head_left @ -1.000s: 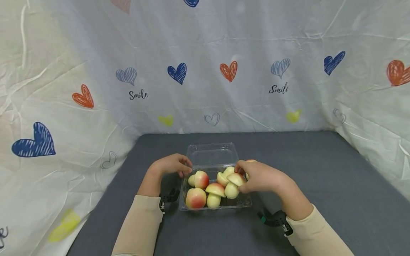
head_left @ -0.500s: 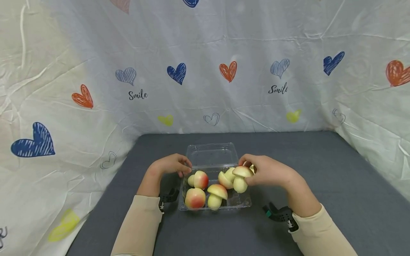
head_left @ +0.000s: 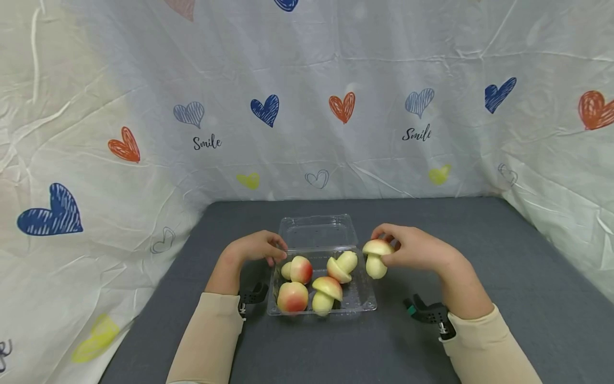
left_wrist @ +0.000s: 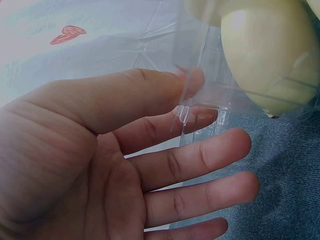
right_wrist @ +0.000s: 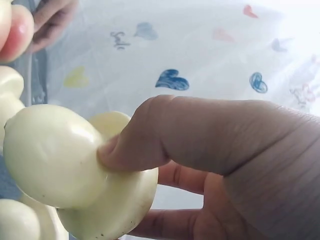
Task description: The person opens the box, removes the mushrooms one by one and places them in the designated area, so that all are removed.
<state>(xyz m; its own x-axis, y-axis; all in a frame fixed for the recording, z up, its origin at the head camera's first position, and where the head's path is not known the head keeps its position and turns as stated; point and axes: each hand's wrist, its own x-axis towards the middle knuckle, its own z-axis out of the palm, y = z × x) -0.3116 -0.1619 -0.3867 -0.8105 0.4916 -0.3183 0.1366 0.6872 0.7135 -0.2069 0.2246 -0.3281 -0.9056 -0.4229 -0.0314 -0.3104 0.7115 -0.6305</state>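
Note:
My right hand [head_left: 412, 248] pinches a toy mushroom [head_left: 377, 258] by its stem and cap, beside the right edge of a clear plastic clamshell box [head_left: 357, 296]. Its cap is cream blushed red, its stem pale yellow. In the right wrist view the thumb presses near where the stem of the mushroom [right_wrist: 55, 155] meets the cap. Several similar mushrooms lie in the box, among them one [head_left: 292, 297] showing its red-blushed cap at front left. My left hand [head_left: 259, 247] holds the box's back left corner between thumb [left_wrist: 145, 92] and index finger, the other fingers extended.
The box's hinged lid [head_left: 317, 232] lies folded back behind it on the dark grey table [head_left: 316, 352]. Another pale yellow piece [right_wrist: 111, 122] shows behind the held mushroom in the right wrist view. A white curtain [head_left: 307, 64] printed with hearts hangs around the table.
My right hand has lifted the mushroom out of the box's right side and moved it rightward past the rim. Mushrooms left in the box have shifted slightly. The left hand stays put.

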